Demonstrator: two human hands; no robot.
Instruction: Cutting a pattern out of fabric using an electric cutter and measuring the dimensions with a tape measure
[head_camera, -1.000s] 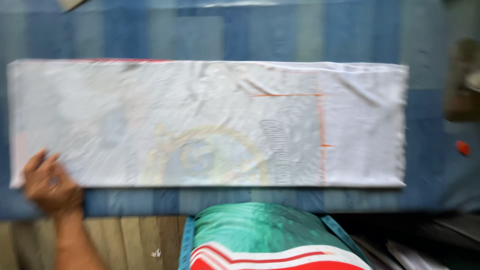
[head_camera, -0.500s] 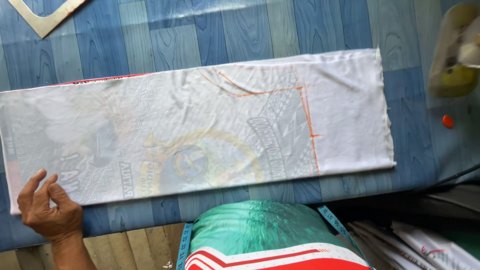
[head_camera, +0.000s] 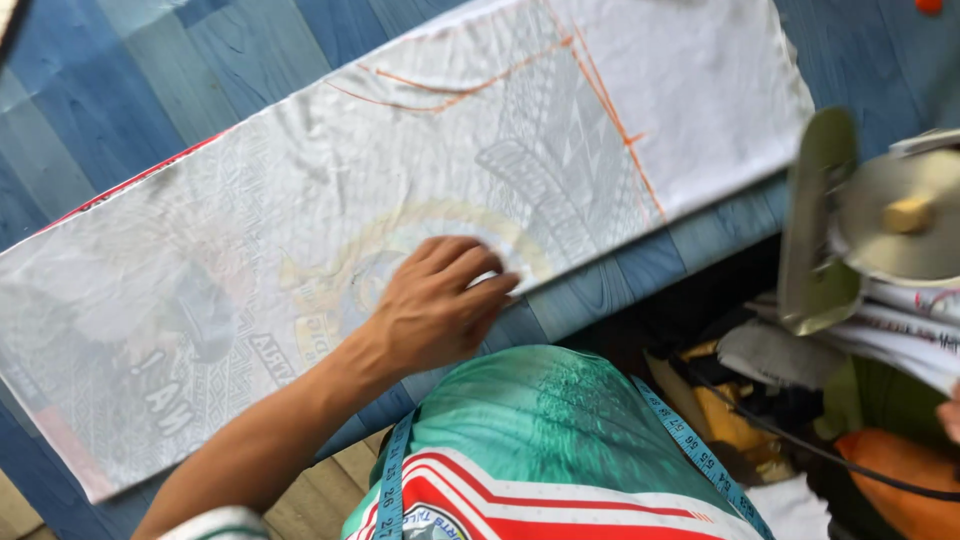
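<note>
A long white cloth (head_camera: 300, 230) with a faint print and orange chalk lines lies flat on a blue striped table (head_camera: 150, 90). My left hand (head_camera: 440, 305) rests palm down on the cloth at its near edge, about the middle, fingers spread lightly and holding nothing. Only a sliver of my right hand (head_camera: 950, 415) shows at the right border, and its fingers are hidden. A round-bladed electric fabric cutter (head_camera: 880, 220) hangs blurred just off the cloth's right end, above the table's near edge.
A blue measuring tape (head_camera: 690, 445) hangs round my neck over a green, red and white shirt (head_camera: 540, 440). A black cord (head_camera: 790, 440) runs over a heap of cloth scraps and an orange bag (head_camera: 900, 480) at the lower right.
My left hand has slid from the cloth's left end to the middle of its near edge. The view has swung right and tilted, bringing the cutter close in on the right.
</note>
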